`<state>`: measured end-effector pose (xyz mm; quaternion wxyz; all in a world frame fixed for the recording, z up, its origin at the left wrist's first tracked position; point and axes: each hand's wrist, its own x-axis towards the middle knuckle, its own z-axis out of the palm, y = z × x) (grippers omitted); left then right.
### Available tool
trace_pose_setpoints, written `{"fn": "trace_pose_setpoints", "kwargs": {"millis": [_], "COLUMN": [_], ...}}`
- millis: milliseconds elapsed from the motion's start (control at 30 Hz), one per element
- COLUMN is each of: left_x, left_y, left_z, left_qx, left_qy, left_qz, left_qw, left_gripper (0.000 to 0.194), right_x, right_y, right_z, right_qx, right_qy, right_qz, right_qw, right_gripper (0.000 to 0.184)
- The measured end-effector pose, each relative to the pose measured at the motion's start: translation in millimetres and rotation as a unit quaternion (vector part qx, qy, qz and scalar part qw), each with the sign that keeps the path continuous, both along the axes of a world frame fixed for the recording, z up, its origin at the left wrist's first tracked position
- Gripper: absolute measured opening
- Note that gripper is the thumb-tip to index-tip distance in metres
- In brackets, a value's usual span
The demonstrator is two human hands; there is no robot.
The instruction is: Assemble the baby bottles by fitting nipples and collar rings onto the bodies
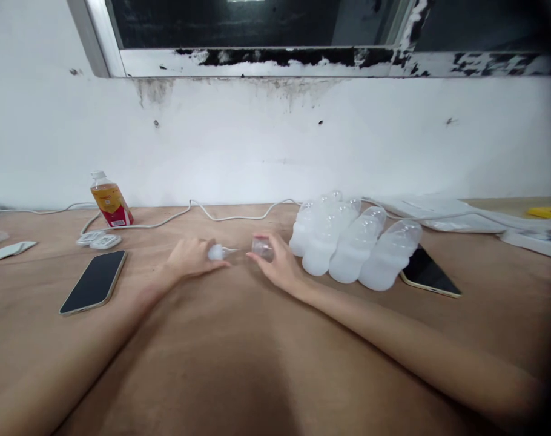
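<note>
Table [239, 375] runs right across the view, and up on it sit the frosted bottles [348, 248], bunched together. Well left of the bottles, there's the drink [111, 203]. Now the phones: left phone [94, 282] lies flat, also well left of the bottles, while right phone [434, 274] pokes out at their right side. Here's the right hand [282, 265], just left of the bottles, grip narrow around the clear cap [262, 247]. Farther left of them, the left hand [188, 257] has its grip on the white nozzle [216, 252], thin tip towards the cap.
</note>
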<state>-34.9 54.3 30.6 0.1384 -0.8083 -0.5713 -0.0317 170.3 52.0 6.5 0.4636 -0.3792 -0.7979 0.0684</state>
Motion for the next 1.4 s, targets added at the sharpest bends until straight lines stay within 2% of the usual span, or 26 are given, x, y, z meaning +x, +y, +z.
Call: {"fn": "trace_pose_setpoints", "kwargs": {"millis": [100,233,300,400,567,700,767,867,933,1000,1033,1133,1233,1400], "left_x": [-21.7,-29.2,-26.8,-23.5,-23.0,-23.3,-21.8,-14.0,-4.1,8.3,14.9,32.3,42.7,44.1], "left_y": [7.7,10.4,9.3,7.7,7.3,8.3,8.5,6.3,2.1,-3.9,-7.1,-12.9,-8.5,9.9], "left_z": [2.3,3.2,3.1,3.4,4.6,4.5,3.6,0.3,-3.7,-8.3,-10.2,-12.4,-8.4,-0.9], "left_qx": [0.01,0.001,-0.006,-0.007,-0.018,-0.021,-0.015,0.007,0.017,0.026,0.029,0.022,-0.015,-0.072], "left_qy": [-0.009,-0.009,-0.005,-0.001,-0.001,-0.002,-0.017,-0.054,-0.071,-0.075,-0.073,-0.062,-0.062,-0.09], "left_qz": [0.067,0.089,0.082,0.09,0.091,0.09,0.089,0.071,0.046,0.027,0.011,-0.059,-0.099,-0.152], "left_qw": [0.998,0.996,0.997,0.996,0.996,0.996,0.996,0.996,0.996,0.997,0.997,0.996,0.993,0.982], "left_gripper": [0.068,0.067,0.068,0.067,0.065,0.065,0.064,0.06,0.054,0.044,0.038,0.03,0.037,0.053], "right_x": [11.2,-1.4,-12.5,-22.1,-16.5,-11.3,-13.0,-21.2,-27.5,-30.9,-30.9,-24.1,-12.8,-3.4], "right_y": [14.9,35.6,42.8,52.4,70.7,77.3,71.8,50.9,32.6,16.7,11.0,4.7,8.6,11.6], "right_z": [4.8,-2.0,-6.9,-10.5,-10.3,-7.9,-5.2,-2.0,-2.2,-3.9,-4.8,-6.0,-4.9,-3.6], "right_qx": [0.073,0.067,0.055,0.031,-0.011,-0.027,0.001,0.048,0.015,-0.043,-0.067,-0.148,-0.244,-0.26], "right_qy": [-0.091,-0.286,-0.343,-0.354,-0.326,-0.312,-0.295,-0.242,-0.163,-0.102,-0.083,-0.07,-0.08,-0.039], "right_qz": [-0.035,-0.06,-0.088,-0.155,-0.271,-0.313,-0.273,-0.149,-0.038,0.058,0.082,0.084,0.091,0.105], "right_qw": [0.993,0.954,0.934,0.922,0.906,0.897,0.916,0.958,0.986,0.992,0.991,0.983,0.962,0.959], "right_gripper": [0.027,0.024,0.025,0.03,0.04,0.042,0.042,0.041,0.038,0.035,0.035,0.035,0.043,0.043]}}
